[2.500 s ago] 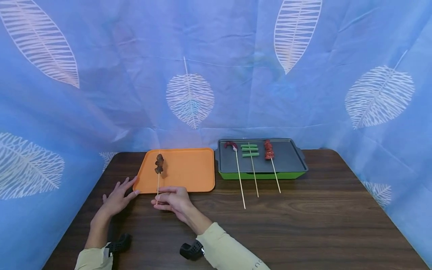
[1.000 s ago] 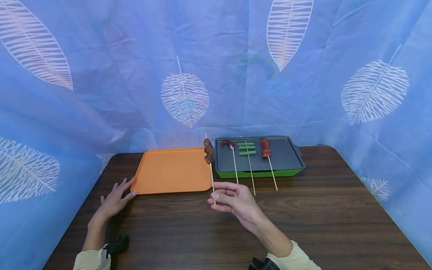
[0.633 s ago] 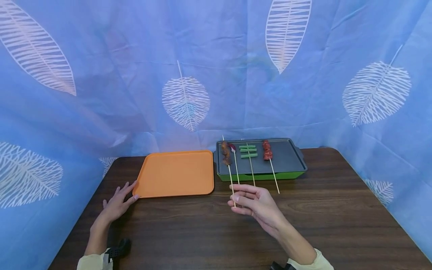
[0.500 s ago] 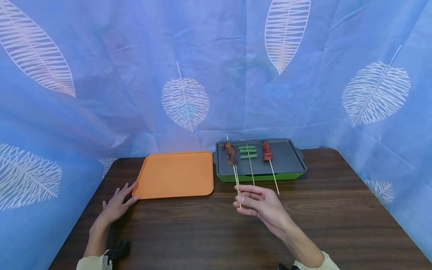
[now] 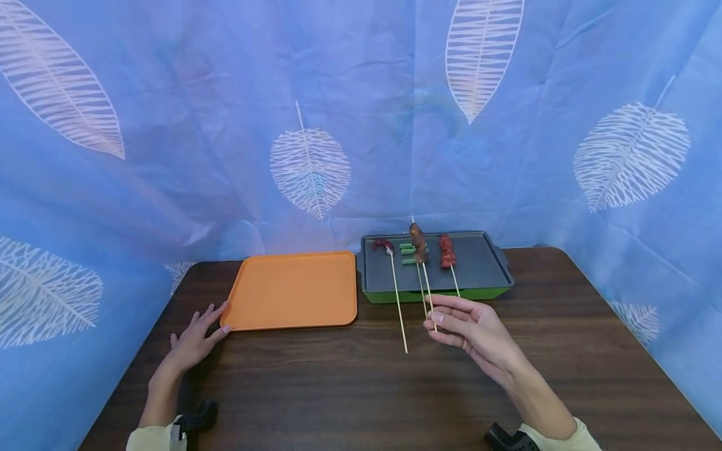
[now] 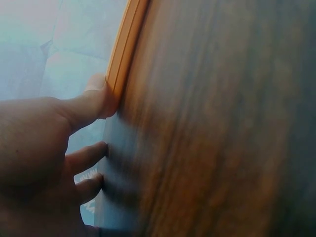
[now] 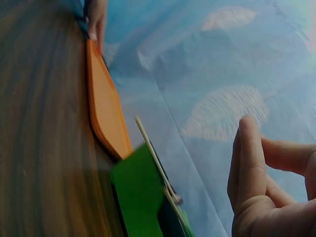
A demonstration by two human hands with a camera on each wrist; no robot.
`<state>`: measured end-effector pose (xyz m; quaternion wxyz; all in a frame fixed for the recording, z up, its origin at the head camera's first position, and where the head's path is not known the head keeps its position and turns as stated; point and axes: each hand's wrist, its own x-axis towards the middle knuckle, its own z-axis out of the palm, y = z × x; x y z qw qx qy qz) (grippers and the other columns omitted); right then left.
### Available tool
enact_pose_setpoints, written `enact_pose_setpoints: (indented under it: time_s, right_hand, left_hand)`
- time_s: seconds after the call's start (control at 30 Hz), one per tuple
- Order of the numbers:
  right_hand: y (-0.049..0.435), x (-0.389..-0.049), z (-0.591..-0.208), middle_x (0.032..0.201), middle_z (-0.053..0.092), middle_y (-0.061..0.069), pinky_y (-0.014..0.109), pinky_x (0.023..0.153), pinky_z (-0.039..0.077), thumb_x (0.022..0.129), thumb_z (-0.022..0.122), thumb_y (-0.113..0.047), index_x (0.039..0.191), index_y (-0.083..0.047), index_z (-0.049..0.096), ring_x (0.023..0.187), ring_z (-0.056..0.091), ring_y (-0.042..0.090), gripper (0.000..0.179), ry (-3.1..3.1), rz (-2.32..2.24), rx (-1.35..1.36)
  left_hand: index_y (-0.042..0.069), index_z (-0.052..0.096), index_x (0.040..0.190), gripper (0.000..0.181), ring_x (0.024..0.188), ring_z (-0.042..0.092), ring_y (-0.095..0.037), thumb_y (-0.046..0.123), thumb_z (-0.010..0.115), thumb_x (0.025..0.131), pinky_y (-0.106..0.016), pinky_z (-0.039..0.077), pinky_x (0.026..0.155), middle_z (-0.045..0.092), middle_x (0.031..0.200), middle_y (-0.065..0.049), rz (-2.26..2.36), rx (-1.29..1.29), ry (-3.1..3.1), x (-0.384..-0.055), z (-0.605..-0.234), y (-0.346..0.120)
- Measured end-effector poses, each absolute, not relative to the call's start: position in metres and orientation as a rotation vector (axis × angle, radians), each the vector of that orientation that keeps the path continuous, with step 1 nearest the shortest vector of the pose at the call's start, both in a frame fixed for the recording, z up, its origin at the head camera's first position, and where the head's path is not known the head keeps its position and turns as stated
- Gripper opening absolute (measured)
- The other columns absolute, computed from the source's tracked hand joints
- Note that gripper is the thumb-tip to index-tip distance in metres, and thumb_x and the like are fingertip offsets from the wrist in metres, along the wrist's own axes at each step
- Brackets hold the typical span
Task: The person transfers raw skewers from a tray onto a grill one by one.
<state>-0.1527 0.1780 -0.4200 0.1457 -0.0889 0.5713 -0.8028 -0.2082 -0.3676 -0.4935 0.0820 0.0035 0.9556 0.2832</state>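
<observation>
In the head view my right hand [image 5: 474, 329] pinches the bare stick end of a skewer of brown meat chunks [image 5: 417, 242]. The meat is held over the grill pan [image 5: 482, 266], in front of a skewer of green vegetable sticks [image 5: 407, 252] and partly hiding it. On either side of that one lie a skewer with a curled dark red piece [image 5: 383, 245] and a skewer of red meat chunks [image 5: 447, 254]. My left hand [image 5: 193, 341] touches the near left corner of the orange tray [image 5: 299, 291] with its fingers extended; the left wrist view shows the thumb [image 6: 96, 96] against the rim.
Dark, wood-grained tabletop [image 5: 338, 388] spreads in front of the tray and pan. The pan sits on a green base [image 5: 395, 295], with skewer sticks overhanging its front edge. Behind the table hangs a blue cloth [image 5: 372, 156] with white leaf prints.
My right hand has lifted the brown meat skewer off the orange tray and carried it right, past the curled dark red skewer, to over the green one. My left hand has stayed at the tray corner.
</observation>
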Motion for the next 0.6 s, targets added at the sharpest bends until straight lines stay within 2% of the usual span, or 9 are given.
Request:
enact_pose_setpoints:
  time_s: [0.17,0.4,0.6]
  right_hand:
    - [0.198,-0.161,-0.420,0.120,0.069,0.011,0.033,0.093,0.056,0.100,0.062,0.002,0.145,0.008,0.049,0.106,0.073,0.022,0.047,1.663,-2.314,-0.229]
    - [0.229,-0.173,-0.422,0.120,0.071,0.011,0.032,0.092,0.056,0.101,0.059,0.004,0.137,-0.003,0.062,0.107,0.073,0.022,0.036,1.634,-2.347,-0.217]
    - [0.252,-0.177,-0.428,0.121,0.070,0.009,0.032,0.091,0.056,0.102,0.058,0.004,0.138,-0.001,0.060,0.109,0.073,0.022,0.036,1.717,-2.311,-0.247]
  left_hand:
    - [0.007,0.024,0.162,0.077,0.146,-0.004,-0.064,0.048,0.055,0.104,-0.089,-0.011,0.097,0.009,0.163,-0.037,0.849,0.025,2.865,-0.208,-0.493,-0.369]
    - [0.006,0.024,0.162,0.077,0.145,-0.004,-0.064,0.046,0.055,0.105,-0.089,-0.011,0.097,0.009,0.162,-0.037,0.847,0.038,2.873,-0.208,-0.491,-0.370]
    - [0.006,0.024,0.162,0.076,0.146,-0.003,-0.064,0.047,0.055,0.105,-0.089,-0.011,0.097,0.010,0.162,-0.037,0.848,0.040,2.876,-0.209,-0.494,-0.368]
